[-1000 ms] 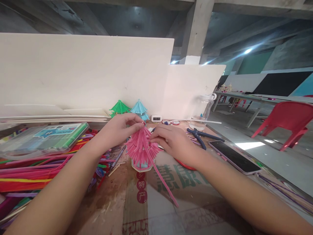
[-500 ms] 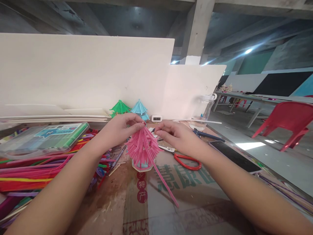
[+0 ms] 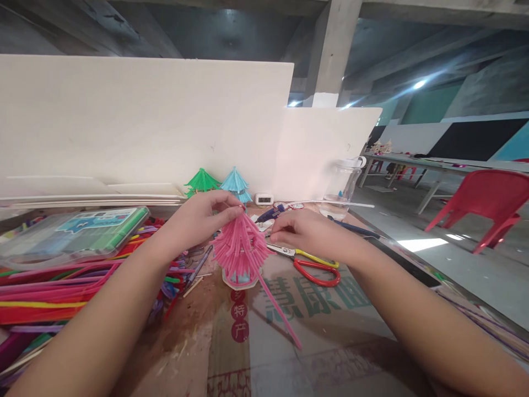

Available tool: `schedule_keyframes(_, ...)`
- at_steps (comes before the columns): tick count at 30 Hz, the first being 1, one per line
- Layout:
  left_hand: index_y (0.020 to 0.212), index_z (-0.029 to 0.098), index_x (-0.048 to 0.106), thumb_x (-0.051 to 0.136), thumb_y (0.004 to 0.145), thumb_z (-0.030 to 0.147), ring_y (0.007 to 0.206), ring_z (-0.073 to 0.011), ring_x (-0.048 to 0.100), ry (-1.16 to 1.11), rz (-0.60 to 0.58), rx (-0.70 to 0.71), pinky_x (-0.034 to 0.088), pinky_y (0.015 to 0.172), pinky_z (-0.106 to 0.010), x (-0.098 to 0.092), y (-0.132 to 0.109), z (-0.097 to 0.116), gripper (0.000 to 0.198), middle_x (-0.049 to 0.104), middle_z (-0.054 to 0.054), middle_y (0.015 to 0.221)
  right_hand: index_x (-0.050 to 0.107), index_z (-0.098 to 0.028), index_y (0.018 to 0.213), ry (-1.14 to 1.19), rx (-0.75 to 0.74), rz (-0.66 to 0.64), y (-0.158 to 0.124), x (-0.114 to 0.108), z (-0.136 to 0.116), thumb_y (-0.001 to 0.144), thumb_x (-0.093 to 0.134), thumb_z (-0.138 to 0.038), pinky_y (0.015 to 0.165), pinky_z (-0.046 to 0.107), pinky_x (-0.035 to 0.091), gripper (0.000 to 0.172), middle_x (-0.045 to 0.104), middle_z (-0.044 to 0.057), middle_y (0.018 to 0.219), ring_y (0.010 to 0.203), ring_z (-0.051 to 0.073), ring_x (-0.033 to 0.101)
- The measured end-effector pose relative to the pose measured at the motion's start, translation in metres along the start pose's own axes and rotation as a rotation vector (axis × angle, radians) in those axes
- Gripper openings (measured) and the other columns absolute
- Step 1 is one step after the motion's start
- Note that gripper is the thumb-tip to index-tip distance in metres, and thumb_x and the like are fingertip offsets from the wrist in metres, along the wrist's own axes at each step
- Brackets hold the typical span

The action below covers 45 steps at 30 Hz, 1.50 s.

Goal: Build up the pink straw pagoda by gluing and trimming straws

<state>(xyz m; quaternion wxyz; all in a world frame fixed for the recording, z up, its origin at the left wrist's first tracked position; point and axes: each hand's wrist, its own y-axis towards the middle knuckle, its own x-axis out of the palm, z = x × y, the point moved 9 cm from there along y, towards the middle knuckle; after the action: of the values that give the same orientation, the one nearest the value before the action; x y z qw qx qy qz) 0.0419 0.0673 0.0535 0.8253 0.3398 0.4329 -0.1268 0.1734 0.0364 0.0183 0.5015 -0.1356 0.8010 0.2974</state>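
Observation:
A pink pipe-cleaner model with a pointed, layered roof stands on a small pale base. One long pink pipe cleaner trails from it toward the front right. My left hand is closed, pinching the roof's tip between thumb and fingertips. To the right of the roof, apart from it, my right hand has its fingers curled together; what they hold, if anything, is hidden. Just behind that hand lies a dark blue glue gun. Scissors with red and yellow handles lie under and in front of it.
Bundles of coloured pipe cleaners and a clear plastic case fill the left. Green and blue roofed models, a small clock and a clear jug stand at the back. A phone lies right.
My right hand has shifted slightly right and down, away from the pink roof, uncovering the glue gun and the yellow scissor handle. My left hand stays on the tip.

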Motion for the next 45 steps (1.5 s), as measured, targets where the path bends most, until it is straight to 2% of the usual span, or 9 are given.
schedule_keyframes(3, 0.087, 0.02, 0.066, 0.049, 0.084, 0.048, 0.082, -0.0178, 0.061, -0.006, 0.002, 0.007, 0.045, 0.076, -0.028, 0.0, 0.0, 0.001, 0.033, 0.069, -0.001, 0.089, 0.069, -0.016, 0.079, 0.125, -0.08, 0.111, 0.001, -0.014, -0.005, 0.089, 0.05, -0.021, 0.068, 0.024, 0.04, 0.022, 0.068, 0.004, 0.082, 0.077, 0.014, 0.059)
schedule_keyframes(6, 0.087, 0.02, 0.066, 0.049, 0.084, 0.047, 0.082, -0.0173, 0.061, -0.008, 0.001, 0.011, 0.044, 0.075, -0.027, -0.001, 0.0, 0.002, 0.032, 0.069, 0.0, 0.089, 0.069, -0.015, 0.083, 0.221, -0.068, 0.145, 0.002, -0.015, -0.001, 0.089, 0.049, -0.022, 0.069, 0.024, 0.041, 0.022, 0.068, 0.003, 0.081, 0.077, 0.014, 0.06)
schedule_keyframes(10, 0.086, 0.02, 0.066, 0.049, 0.084, 0.048, 0.079, -0.0174, 0.06, 0.007, 0.003, 0.002, 0.044, 0.073, -0.027, -0.001, 0.0, 0.0, 0.032, 0.069, 0.0, 0.086, 0.07, -0.017, 0.086, 0.235, 0.048, 0.087, 0.004, -0.003, 0.01, 0.086, 0.053, -0.026, 0.061, 0.023, 0.04, 0.019, 0.069, 0.001, 0.076, 0.068, 0.013, 0.059)
schedule_keyframes(15, 0.087, 0.02, 0.066, 0.049, 0.083, 0.048, 0.081, -0.0183, 0.06, 0.013, -0.006, -0.005, 0.044, 0.072, -0.027, 0.0, 0.001, -0.001, 0.032, 0.068, -0.001, 0.086, 0.067, -0.018, 0.078, 0.198, 0.065, -0.046, 0.007, 0.018, 0.011, 0.084, 0.054, -0.04, 0.053, 0.023, 0.034, 0.026, 0.063, -0.002, 0.068, 0.061, 0.011, 0.052)
schedule_keyframes(21, 0.087, 0.02, 0.066, 0.049, 0.083, 0.048, 0.08, -0.0183, 0.06, 0.029, 0.001, -0.003, 0.045, 0.073, -0.028, 0.0, 0.001, -0.001, 0.033, 0.069, -0.001, 0.086, 0.061, -0.016, 0.071, 0.268, 0.052, -0.063, 0.009, 0.024, 0.012, 0.083, 0.052, -0.024, 0.055, 0.021, 0.035, 0.017, 0.058, -0.003, 0.065, 0.061, 0.01, 0.05)
schedule_keyframes(27, 0.087, 0.02, 0.066, 0.049, 0.083, 0.047, 0.08, -0.0178, 0.061, 0.022, 0.005, 0.003, 0.045, 0.074, -0.028, 0.0, 0.001, 0.0, 0.032, 0.069, -0.001, 0.087, 0.062, -0.016, 0.072, 0.208, 0.028, -0.063, 0.008, 0.021, 0.011, 0.082, 0.051, -0.019, 0.055, 0.021, 0.034, 0.015, 0.058, -0.003, 0.065, 0.06, 0.009, 0.05)
schedule_keyframes(37, 0.088, 0.02, 0.066, 0.048, 0.083, 0.048, 0.083, -0.019, 0.06, 0.025, -0.006, -0.006, 0.045, 0.073, -0.028, 0.0, 0.001, -0.001, 0.033, 0.069, -0.002, 0.088, 0.064, -0.017, 0.074, 0.022, 0.077, -0.072, 0.007, 0.019, 0.014, 0.08, 0.05, -0.015, 0.054, 0.022, 0.031, 0.015, 0.062, -0.001, 0.067, 0.061, 0.011, 0.051)
schedule_keyframes(45, 0.088, 0.021, 0.066, 0.049, 0.083, 0.048, 0.083, -0.0187, 0.061, 0.016, -0.005, -0.019, 0.044, 0.074, -0.027, 0.0, 0.001, -0.004, 0.032, 0.069, -0.001, 0.089, 0.062, -0.018, 0.071, -0.281, 0.287, 0.031, 0.002, -0.011, 0.047, 0.081, 0.048, -0.017, 0.051, 0.024, 0.027, 0.018, 0.062, 0.002, 0.067, 0.057, 0.013, 0.048)
